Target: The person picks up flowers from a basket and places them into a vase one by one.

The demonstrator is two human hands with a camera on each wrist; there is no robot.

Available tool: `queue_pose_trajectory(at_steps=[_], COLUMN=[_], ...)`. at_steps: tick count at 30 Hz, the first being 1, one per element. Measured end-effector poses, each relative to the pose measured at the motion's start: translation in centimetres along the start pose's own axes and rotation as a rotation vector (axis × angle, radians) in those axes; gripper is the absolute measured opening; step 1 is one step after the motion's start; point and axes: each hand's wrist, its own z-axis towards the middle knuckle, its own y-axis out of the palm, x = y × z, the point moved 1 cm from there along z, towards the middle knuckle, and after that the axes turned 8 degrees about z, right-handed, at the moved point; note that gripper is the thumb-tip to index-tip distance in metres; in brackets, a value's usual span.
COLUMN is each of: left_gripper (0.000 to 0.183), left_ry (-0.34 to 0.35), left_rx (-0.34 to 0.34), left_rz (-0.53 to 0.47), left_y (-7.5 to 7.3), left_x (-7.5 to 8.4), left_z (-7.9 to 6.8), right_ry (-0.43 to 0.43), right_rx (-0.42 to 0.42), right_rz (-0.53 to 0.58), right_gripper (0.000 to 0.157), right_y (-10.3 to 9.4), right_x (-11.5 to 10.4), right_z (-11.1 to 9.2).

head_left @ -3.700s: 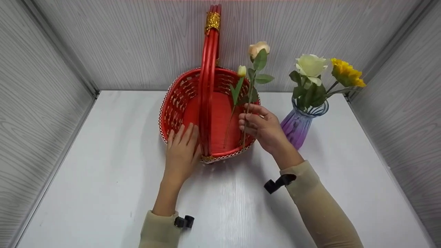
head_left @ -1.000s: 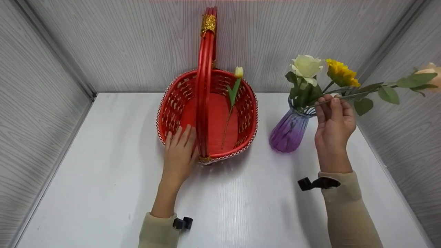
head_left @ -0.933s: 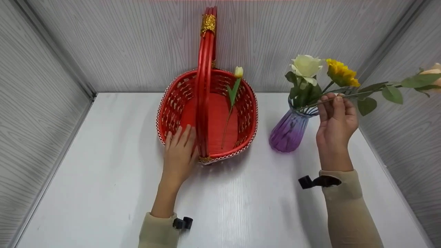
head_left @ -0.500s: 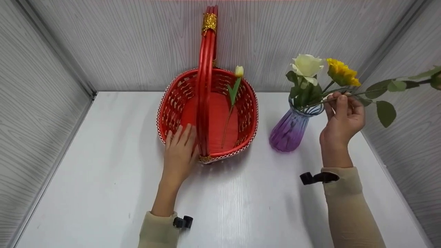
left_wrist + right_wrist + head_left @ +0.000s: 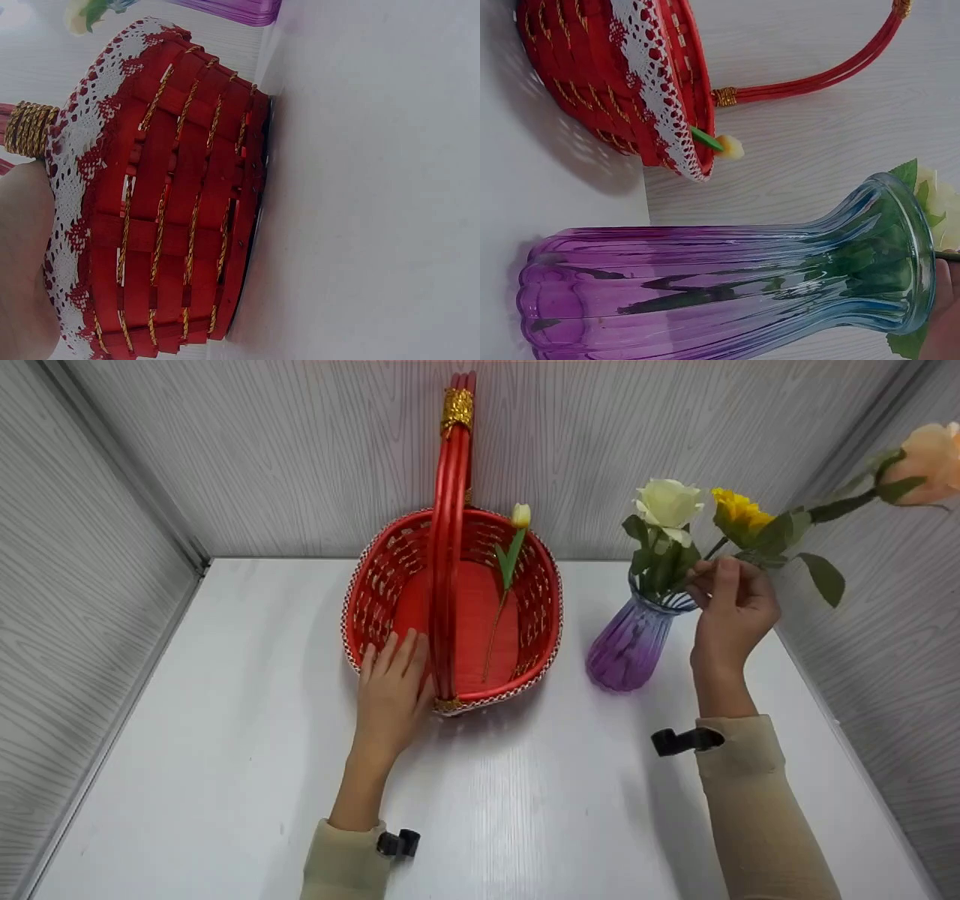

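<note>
My right hand (image 5: 735, 604) pinches the stem of a peach rose (image 5: 926, 465) at the mouth of a blue-to-purple glass vase (image 5: 630, 649). That rose leans far to the right, its head cut by the frame edge. A cream rose (image 5: 670, 502) and a yellow sunflower (image 5: 739, 514) stand in the vase. In the right wrist view, stems show through the glass, but which is the peach rose's I cannot tell. My left hand (image 5: 394, 690) rests with extended fingers over the near-left rim of a red woven basket (image 5: 495, 694). A pale yellow tulip (image 5: 510, 559) leans inside the basket.
The basket's tall red handle (image 5: 448, 510) arches above it, wrapped in gold near the top. Patterned grey walls (image 5: 300, 457) close off the back and both sides of the white table (image 5: 525, 810). White lace (image 5: 71, 202) trims the basket rim.
Earlier, the peach rose was held over the basket; now it is at the vase. Over the last second its head has swung up and its leaves partly cover the sunflower. The left hand stays put.
</note>
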Motion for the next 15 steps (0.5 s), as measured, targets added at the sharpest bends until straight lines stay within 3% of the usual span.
queue_pose_trajectory(at_steps=[5, 15], left_gripper=[0.056, 0.058], left_ry=[-0.003, -0.005], left_rx=[-0.001, -0.023], left_rz=[-0.002, 0.007], left_y=[0.1, 0.1], left_x=[0.0, 0.0], left_z=[0.1, 0.0], right_ry=[0.081, 0.41], right_rx=[-0.023, -0.153], right_rz=[-0.038, -0.203], right_gripper=[0.023, 0.033], right_y=[0.5, 0.7], right_x=[-0.8, -2.9], right_z=[0.1, 1.0])
